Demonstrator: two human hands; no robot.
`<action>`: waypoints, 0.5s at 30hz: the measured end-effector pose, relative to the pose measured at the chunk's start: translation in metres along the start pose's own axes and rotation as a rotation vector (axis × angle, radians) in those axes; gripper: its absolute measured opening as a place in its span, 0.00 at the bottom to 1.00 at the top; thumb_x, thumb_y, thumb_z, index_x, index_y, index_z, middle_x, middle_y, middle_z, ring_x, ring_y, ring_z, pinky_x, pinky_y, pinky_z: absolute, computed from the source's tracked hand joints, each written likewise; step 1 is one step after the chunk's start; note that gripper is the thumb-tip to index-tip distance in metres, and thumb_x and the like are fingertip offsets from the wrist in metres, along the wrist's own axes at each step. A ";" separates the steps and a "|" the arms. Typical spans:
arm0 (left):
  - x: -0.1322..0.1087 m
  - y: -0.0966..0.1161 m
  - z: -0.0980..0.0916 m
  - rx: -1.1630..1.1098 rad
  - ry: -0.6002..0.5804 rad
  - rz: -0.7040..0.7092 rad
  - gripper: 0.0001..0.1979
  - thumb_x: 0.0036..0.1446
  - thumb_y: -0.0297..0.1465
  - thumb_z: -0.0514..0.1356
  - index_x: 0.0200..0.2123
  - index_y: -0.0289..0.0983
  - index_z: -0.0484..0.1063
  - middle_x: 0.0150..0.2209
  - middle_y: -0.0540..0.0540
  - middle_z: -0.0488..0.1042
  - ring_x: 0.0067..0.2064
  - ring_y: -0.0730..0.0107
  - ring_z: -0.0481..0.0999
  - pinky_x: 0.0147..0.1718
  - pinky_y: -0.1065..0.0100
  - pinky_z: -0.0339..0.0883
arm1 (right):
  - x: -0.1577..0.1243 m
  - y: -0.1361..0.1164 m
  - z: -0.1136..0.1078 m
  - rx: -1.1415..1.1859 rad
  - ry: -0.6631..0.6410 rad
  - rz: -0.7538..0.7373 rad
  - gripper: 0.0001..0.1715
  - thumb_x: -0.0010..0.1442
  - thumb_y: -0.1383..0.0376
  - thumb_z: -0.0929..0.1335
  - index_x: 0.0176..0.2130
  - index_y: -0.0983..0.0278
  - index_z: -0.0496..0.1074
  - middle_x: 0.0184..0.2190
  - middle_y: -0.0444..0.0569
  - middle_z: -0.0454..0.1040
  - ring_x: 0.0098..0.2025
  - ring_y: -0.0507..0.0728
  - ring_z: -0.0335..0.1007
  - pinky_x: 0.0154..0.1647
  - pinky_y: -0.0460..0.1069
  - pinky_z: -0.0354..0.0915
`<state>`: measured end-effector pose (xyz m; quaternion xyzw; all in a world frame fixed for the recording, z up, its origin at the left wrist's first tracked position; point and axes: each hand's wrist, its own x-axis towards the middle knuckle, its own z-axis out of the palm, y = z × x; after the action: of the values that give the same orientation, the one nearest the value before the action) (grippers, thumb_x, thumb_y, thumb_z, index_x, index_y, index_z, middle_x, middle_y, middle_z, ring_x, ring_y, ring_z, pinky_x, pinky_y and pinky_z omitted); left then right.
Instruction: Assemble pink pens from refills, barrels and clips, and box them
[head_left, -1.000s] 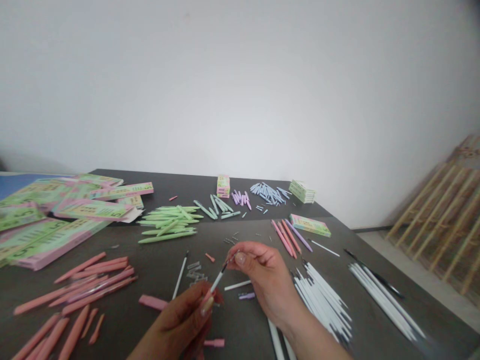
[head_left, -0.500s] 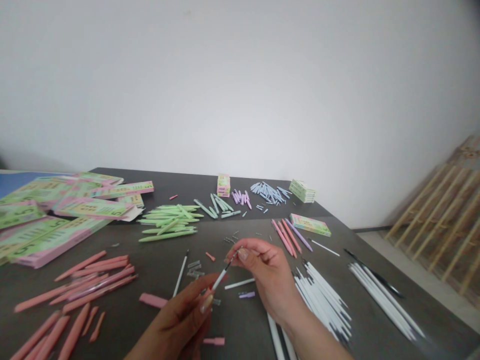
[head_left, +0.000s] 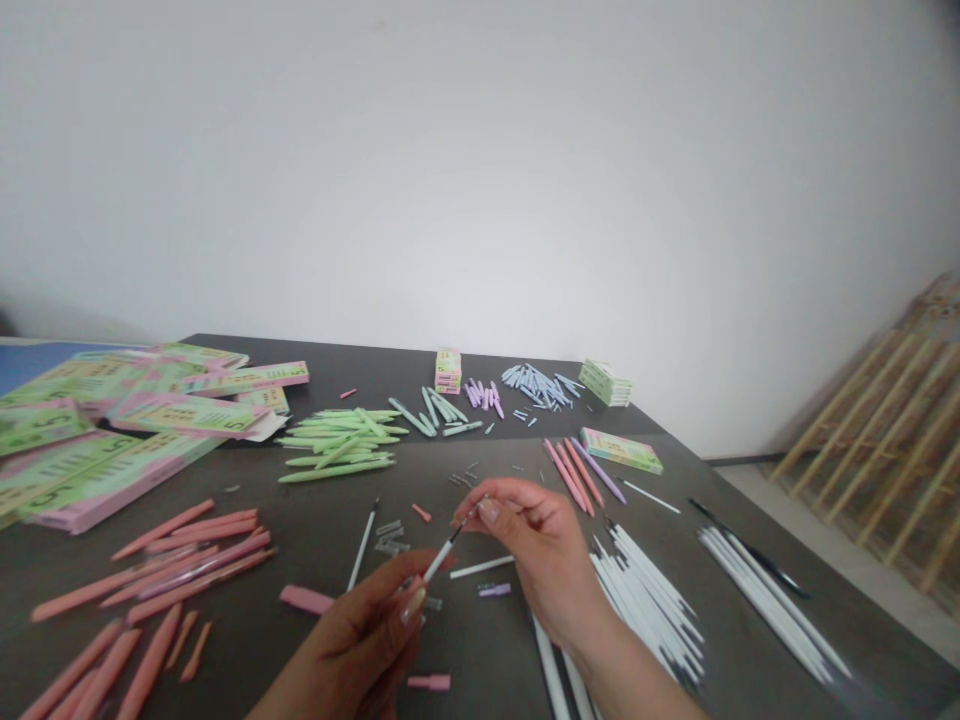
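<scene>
Dark table [head_left: 315,530]; nearer than the green pens [head_left: 337,446], one white refill [head_left: 438,562]: left hand [head_left: 369,630] pinches its body, right hand [head_left: 546,560] closes thumb-and-finger at its dark tip [head_left: 454,535], straight alignment and light pressure advisable.

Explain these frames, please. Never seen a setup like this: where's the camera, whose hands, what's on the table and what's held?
No machine here: these are a person's two bare hands. Every picture comes from one camera worn on that person's head, looking forward and down.

The left hand holds a slim white rod with a dark upper end. The right hand has its fingers at that end; whether they pinch something small there is too fine to tell.

On the dark table lie printed cartons, green pen-like pieces and pink ones to the left, more white rods to the right, and a pile of blue pieces farther back.
</scene>
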<state>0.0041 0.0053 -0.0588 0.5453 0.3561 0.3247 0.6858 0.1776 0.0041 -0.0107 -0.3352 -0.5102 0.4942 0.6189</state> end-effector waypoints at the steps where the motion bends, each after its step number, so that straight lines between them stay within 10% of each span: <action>1: 0.000 0.000 0.000 0.005 0.001 -0.004 0.32 0.50 0.53 0.55 0.51 0.36 0.66 0.13 0.59 0.55 0.14 0.81 0.50 0.13 0.76 0.56 | 0.000 0.000 0.000 -0.006 -0.002 0.000 0.05 0.57 0.65 0.69 0.34 0.62 0.77 0.31 0.46 0.78 0.34 0.51 0.73 0.40 0.46 0.67; 15: -0.001 0.002 -0.001 -0.032 -0.005 0.021 0.30 0.52 0.51 0.56 0.52 0.37 0.65 0.14 0.59 0.53 0.14 0.82 0.48 0.13 0.76 0.56 | -0.001 -0.005 0.010 -0.116 -0.118 0.082 0.06 0.54 0.64 0.70 0.32 0.63 0.78 0.25 0.44 0.76 0.29 0.50 0.71 0.34 0.44 0.67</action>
<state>0.0027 0.0049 -0.0571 0.5389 0.3436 0.3361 0.6918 0.1689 0.0011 -0.0041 -0.3615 -0.5593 0.5075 0.5467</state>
